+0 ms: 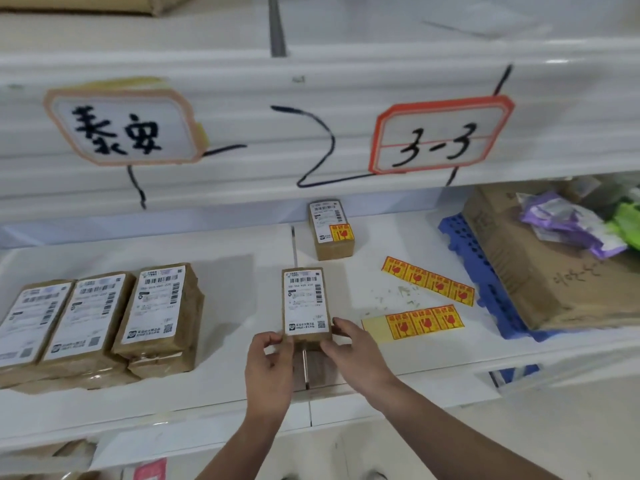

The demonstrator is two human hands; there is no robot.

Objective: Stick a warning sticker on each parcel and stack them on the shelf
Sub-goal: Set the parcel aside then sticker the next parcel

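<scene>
Over the white shelf (242, 289), a brown parcel (306, 308) (shipping label (304, 289) up) was held, clamped at its near corners by fingers of the left hand (270, 368) and right hand (356, 351).

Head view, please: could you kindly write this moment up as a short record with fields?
held parcel: no warning sticker visible
left hand: grips its near left corner
right hand: grips its near right corner
back parcel: warning sticker on top
four-sticker strip: on shelf, right of held parcel
three-sticker strip: nearer, beside right hand
left pile: no stickers visible
</scene>
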